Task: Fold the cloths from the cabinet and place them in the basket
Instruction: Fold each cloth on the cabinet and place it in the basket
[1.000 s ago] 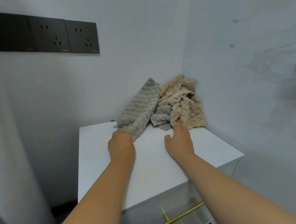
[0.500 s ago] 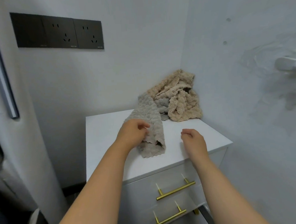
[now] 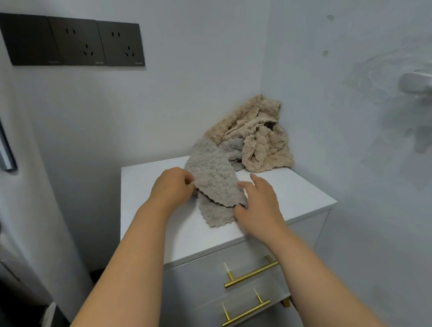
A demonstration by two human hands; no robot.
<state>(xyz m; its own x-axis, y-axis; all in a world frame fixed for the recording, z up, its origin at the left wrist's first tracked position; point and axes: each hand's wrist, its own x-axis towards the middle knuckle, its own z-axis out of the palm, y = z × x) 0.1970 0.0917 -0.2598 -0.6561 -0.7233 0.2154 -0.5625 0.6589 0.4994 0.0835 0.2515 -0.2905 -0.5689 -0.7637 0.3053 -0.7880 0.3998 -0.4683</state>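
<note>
In a pale corner beneath a row of dark wall sockets (image 3: 76,43), a white cabinet (image 3: 146,193) serves as the folding surface. The grey cloth (image 3: 216,178) lies on the cabinet top, mid-way across it. It is drawn out as a long strip whose long axis runs from the cabinet's back corner to its front edge, with the scalloped free end pointing at the front edge. Its rear end touches the crumpled beige cloth (image 3: 259,140) heaped in the cabinet's back right corner. The left hand (image 3: 172,188) pinches the strip's left edge. The right hand (image 3: 259,206), fingers spread, meets the opposite edge, though motion blur hides whether it has closed on the fabric. The step in hand appears to be spreading the cloth. It is best done by pulling it clear of the heap, taking two matching corners and laying it flat before the first fold. No basket is in view.
</note>
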